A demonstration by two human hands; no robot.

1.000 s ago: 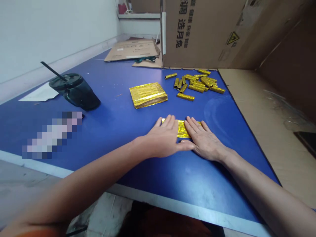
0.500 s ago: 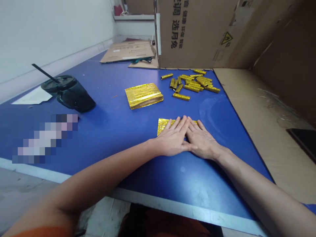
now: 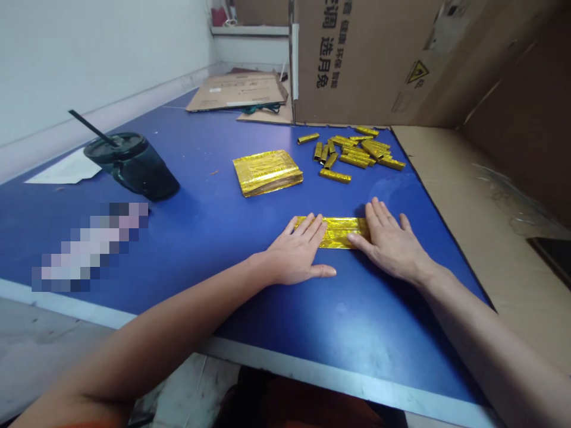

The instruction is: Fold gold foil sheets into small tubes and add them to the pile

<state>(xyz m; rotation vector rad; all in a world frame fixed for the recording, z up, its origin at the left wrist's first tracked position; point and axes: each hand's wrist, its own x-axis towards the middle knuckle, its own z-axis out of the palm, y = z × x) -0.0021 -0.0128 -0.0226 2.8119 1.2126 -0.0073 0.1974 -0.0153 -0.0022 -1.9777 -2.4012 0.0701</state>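
A folded strip of shiny gold foil paper (image 3: 341,233) lies flat on the blue table (image 3: 267,309), with lengthwise crease lines showing. My left hand (image 3: 297,249) rests flat over its left end, fingers stretched out and the thumb pointing right on the tabletop. Over the right end lies my right hand (image 3: 392,244), its fingers extended and its thumb on the foil. The middle of the strip shows between the hands. Beyond it sits a stack of gold foil sheets (image 3: 267,171). Several small rolled or folded gold foil pieces (image 3: 357,151) lie in a loose pile at the back right.
A dark lidded mug (image 3: 136,166) with a straw stands at the left, beside a white paper (image 3: 66,169). A blurred-out item (image 3: 93,246) lies in front of it. Flattened cardboard (image 3: 236,92) rests at the back; a large cardboard box (image 3: 361,65) borders the table's far side.
My hands were together over the strip's middle; they have slid apart, the left one leftward and the right one rightward. More of the strip is uncovered. The camera view has shifted slightly.
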